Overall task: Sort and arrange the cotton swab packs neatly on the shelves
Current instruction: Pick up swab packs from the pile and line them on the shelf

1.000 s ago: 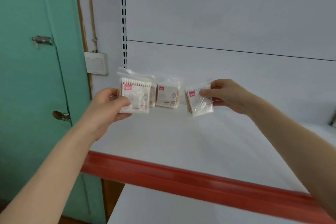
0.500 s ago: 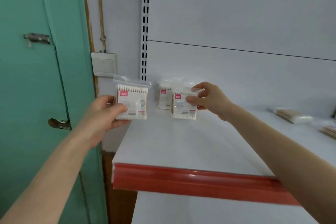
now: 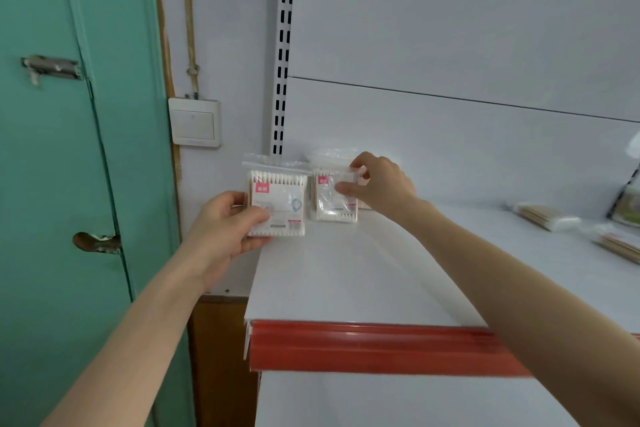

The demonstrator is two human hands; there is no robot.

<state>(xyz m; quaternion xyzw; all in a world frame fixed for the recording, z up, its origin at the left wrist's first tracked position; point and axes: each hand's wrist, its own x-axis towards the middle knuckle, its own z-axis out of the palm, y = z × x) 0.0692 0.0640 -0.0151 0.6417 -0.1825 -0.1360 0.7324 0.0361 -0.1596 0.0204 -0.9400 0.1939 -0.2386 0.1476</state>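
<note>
cotton swab packs (image 3: 335, 198), one pinched in each of both hands (image 3: 379, 185)

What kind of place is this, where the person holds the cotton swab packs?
Probably a small shop or its stockroom: a white shelf with a red front strip like a price rail, a slotted upright behind it, and matching cotton swab packs at its back.

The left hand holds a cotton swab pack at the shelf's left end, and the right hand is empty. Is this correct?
The right hand is not empty. In the head view the left hand holds a cotton swab pack at the shelf's left end, and the right hand pinches a second pack.
</note>
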